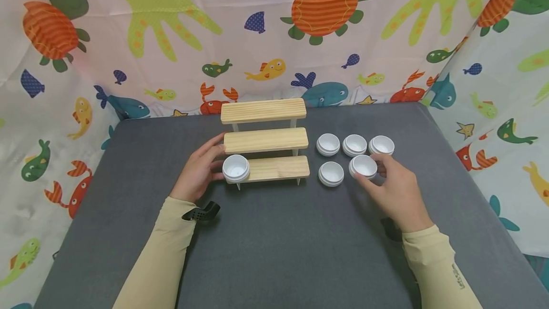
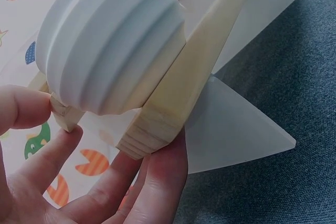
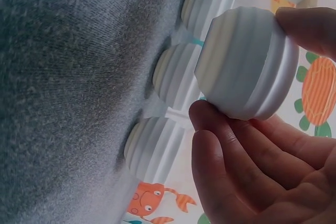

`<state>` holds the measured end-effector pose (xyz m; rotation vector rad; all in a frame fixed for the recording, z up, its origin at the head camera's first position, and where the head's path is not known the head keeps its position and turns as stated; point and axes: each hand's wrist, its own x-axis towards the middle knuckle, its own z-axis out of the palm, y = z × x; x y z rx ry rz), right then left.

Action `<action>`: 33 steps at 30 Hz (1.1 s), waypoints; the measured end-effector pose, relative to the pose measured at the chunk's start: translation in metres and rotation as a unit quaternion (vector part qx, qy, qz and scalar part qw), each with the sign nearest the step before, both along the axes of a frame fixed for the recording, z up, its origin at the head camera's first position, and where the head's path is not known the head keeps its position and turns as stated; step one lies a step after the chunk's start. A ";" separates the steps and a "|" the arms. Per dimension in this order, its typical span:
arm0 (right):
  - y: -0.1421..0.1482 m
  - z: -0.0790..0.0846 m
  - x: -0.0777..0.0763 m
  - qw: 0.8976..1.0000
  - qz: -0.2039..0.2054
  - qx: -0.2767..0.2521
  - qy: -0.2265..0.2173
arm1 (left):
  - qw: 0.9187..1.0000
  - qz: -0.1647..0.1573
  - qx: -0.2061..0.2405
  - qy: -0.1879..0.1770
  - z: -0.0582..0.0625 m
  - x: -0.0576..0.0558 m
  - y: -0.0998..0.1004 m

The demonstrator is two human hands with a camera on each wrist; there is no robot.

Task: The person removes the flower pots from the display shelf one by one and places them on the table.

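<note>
A three-tier wooden display stand on clear supports stands on the grey table. On its bottom step, at the left end, sits a small white ribbed bowl, large in the left wrist view. My left hand grips the stand's left side; thumb and forefinger pinch the end of the middle step, and other fingers touch the bottom step's end. To the right, my right hand pinches another white ribbed bowl between thumb and fingers. The right wrist view shows that bowl tipped above the grey cloth.
Three matching bowls line up in a back row, with the nearest to the stand being this bowl. One more bowl sits in front of it. A patterned curtain with sea animals hangs behind and beside the grey table.
</note>
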<state>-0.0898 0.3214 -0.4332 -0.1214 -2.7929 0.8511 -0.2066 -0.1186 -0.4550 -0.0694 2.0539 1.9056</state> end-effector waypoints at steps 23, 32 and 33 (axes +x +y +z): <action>0.003 -0.007 -0.003 1.000 0.006 0.010 -0.012 | 1.000 -0.002 0.000 0.004 0.001 -0.001 0.000; 0.003 -0.011 -0.005 1.000 0.004 0.016 -0.015 | 1.000 -0.001 -0.002 -0.001 0.002 0.001 0.001; 0.004 -0.011 -0.005 1.000 0.004 0.017 -0.015 | 1.000 -0.001 -0.002 -0.001 0.002 0.001 0.001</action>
